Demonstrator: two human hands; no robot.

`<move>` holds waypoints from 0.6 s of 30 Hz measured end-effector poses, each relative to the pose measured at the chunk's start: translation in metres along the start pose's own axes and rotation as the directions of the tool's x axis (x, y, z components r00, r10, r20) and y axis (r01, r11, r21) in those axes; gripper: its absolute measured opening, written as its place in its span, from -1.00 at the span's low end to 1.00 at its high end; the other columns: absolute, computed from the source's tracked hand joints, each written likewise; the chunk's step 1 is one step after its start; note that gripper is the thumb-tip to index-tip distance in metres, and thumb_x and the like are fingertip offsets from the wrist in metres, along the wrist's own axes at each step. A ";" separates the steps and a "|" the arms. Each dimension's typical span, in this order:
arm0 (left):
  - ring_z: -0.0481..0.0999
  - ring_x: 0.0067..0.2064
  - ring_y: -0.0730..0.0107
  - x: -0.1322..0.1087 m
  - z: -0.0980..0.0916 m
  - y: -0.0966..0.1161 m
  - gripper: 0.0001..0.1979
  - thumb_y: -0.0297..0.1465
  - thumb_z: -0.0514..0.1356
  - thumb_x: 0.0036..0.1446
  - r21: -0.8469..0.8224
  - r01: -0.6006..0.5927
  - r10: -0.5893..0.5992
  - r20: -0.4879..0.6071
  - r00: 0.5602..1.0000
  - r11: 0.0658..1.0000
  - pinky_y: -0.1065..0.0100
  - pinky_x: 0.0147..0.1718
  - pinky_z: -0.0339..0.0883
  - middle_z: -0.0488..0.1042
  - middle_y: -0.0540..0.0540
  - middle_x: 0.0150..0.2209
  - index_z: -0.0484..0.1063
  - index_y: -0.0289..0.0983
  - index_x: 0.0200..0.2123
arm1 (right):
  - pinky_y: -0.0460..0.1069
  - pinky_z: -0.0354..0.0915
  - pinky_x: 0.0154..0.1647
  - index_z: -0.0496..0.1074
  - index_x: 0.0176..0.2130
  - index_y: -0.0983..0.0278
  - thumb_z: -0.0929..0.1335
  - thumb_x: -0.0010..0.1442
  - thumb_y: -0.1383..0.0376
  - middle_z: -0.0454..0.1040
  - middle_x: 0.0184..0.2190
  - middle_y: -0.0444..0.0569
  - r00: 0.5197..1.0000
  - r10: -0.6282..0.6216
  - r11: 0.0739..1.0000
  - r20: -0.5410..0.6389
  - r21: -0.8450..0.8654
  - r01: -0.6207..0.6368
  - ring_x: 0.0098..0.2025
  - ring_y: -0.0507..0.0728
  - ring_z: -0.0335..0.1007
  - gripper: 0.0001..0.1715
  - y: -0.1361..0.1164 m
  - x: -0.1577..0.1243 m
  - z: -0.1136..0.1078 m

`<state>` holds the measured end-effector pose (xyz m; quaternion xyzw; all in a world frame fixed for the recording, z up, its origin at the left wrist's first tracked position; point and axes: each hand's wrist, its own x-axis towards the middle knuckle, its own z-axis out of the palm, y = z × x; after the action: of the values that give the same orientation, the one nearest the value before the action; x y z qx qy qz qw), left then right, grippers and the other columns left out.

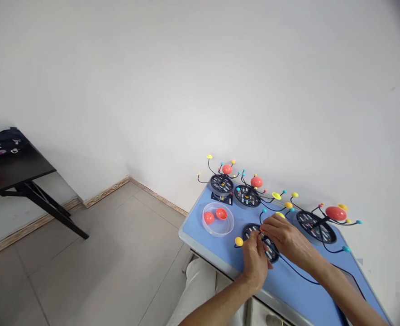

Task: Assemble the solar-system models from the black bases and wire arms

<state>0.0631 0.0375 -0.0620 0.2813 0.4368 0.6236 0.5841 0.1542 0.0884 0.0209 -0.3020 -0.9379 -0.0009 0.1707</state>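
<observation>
A solar system model with a round black base (272, 254) lies on the blue table under both my hands. Thin curved arms reach out from it, one tipped with an orange-yellow ball (239, 241). My left hand (256, 260) is closed at the middle of this model, its fingertips pinching a part they mostly cover. My right hand (283, 233) meets it from the right, fingers pinched round a small red ball (261, 230) at the model's centre. To the left, a clear round tub (232, 226) holds two red half-shells (221, 213).
Three more models, each with a red ball (227, 169), (256, 182), (335, 213), stand along the wall side of the blue table (216, 246). A printed card (225, 199) lies by one base. A dark-edged flat item (351, 278) is under my right forearm. A black table (23, 158) stands far left.
</observation>
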 end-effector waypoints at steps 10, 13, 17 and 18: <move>0.18 -0.77 0.70 0.006 -0.004 -0.015 -0.55 0.02 0.08 0.22 0.021 -0.083 0.083 0.009 0.996 0.996 0.57 -0.83 0.02 0.31 0.07 -0.49 0.41 -0.28 -0.28 | 0.04 0.17 -0.33 0.32 -0.47 0.25 0.22 0.34 0.46 0.35 -0.45 -0.04 0.983 -0.139 0.970 0.119 -0.186 0.159 -0.35 0.14 0.20 -0.66 0.002 -0.001 0.004; 0.17 -0.77 0.70 0.006 -0.005 -0.017 -0.54 0.03 0.09 0.21 0.015 -0.091 0.091 0.019 0.996 0.996 0.56 -0.83 0.02 0.32 0.06 -0.48 0.43 -0.28 -0.24 | 0.03 0.17 -0.34 0.33 -0.48 0.26 0.23 0.33 0.47 0.35 -0.46 -0.04 0.980 -0.148 0.962 0.134 -0.210 0.174 -0.35 0.14 0.21 -0.65 0.004 -0.001 0.007; 0.15 -0.77 0.70 0.008 -0.003 -0.017 -0.50 0.08 0.14 0.13 -0.026 -0.068 0.068 0.000 0.998 0.997 0.54 -0.83 0.01 0.30 0.07 -0.50 0.41 -0.29 -0.31 | 0.03 0.17 -0.34 0.34 -0.50 0.26 0.28 0.26 0.52 0.35 -0.47 -0.04 0.978 -0.150 0.939 0.147 -0.290 0.187 -0.36 0.14 0.23 -0.67 0.006 0.000 0.010; 0.14 -0.78 0.69 0.008 -0.002 -0.016 -0.49 0.10 0.16 0.10 -0.048 -0.047 0.047 -0.008 0.999 0.998 0.54 -0.83 0.00 0.29 0.08 -0.51 0.40 -0.29 -0.35 | 0.03 0.17 -0.35 0.34 -0.51 0.26 0.28 0.23 0.54 0.35 -0.47 -0.04 0.977 -0.156 0.930 0.144 -0.313 0.194 -0.37 0.15 0.23 -0.68 0.005 0.001 0.010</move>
<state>0.0675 0.0438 -0.0786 0.2751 0.4171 0.6485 0.5743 0.1533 0.0945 0.0111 -0.2407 -0.9564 -0.1531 0.0625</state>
